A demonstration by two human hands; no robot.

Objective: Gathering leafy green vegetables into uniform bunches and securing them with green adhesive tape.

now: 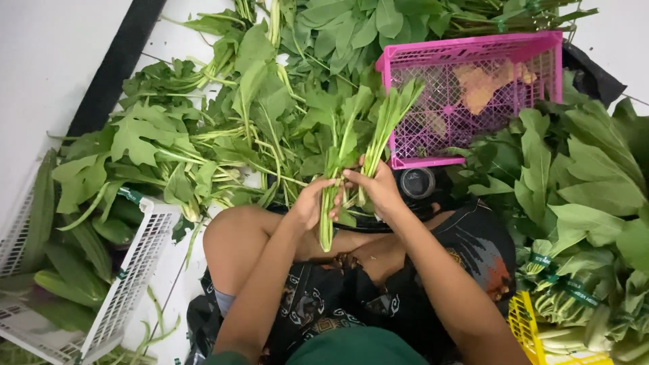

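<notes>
I sit on the floor with my knees up. My left hand (309,203) grips a small bunch of leafy green stalks (338,159) near its lower stems, which hang down toward my lap. My right hand (378,186) holds a second thin bunch of stalks (389,118) that points up toward the pink crate. The two hands touch each other above my legs. A roll of dark tape (417,182) lies just right of my right hand.
A pink plastic crate (473,47) stands ahead, right of centre. Loose leafy greens (203,128) cover the floor ahead and left. A white crate (135,270) with long green vegetables sits at left. Bundled greens (581,203) and a yellow crate (524,328) lie at right.
</notes>
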